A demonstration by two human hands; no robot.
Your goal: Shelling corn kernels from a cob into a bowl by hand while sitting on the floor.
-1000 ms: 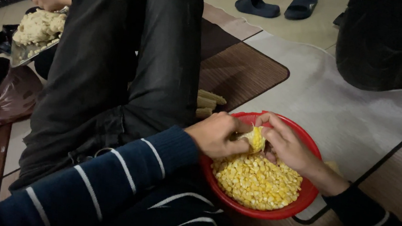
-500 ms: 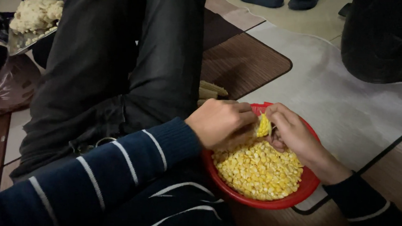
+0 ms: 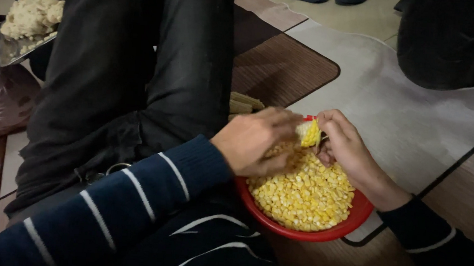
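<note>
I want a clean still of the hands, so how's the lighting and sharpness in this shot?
Head view: dim, warm indoor light; left hand slightly motion-blurred, right hand sharper; corn kernels in the red bowl are bright and clear; dark trousers lose detail.

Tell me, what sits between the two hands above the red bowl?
A piece of corn cob, partly yellow with kernels, sits between the left hand and the right hand, over the red bowl of loose kernels. The head view shows it.

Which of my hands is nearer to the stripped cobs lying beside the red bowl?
Left. Your left hand is just right of the stripped cobs, while your right hand is farther off, across the red bowl.
</note>
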